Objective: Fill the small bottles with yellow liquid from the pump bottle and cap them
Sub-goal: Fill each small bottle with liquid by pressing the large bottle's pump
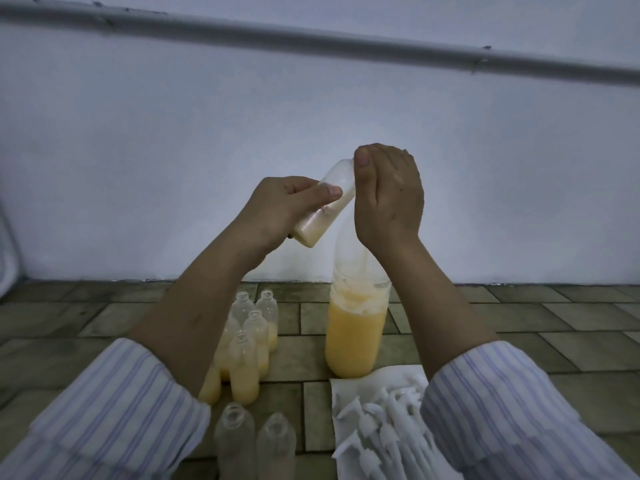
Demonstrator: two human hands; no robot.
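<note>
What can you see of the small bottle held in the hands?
The small bottle is clear plastic, tilted with its base down-left and its neck up-right. Pale yellow liquid fills its lower part. The left hand grips its body; the right hand covers its mouth end, above the big pump bottle. No cap visible.

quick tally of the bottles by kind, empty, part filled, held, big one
Empty small bottles on floor: 2
Small bottles with yellow liquid on floor: 6, two half hidden
Small bottle in left hand: 1
Large bottle: 1
Total: 10

pump head (377, 157) hidden by right hand (388, 199), sm bottle (325, 206) mouth unseen
</note>
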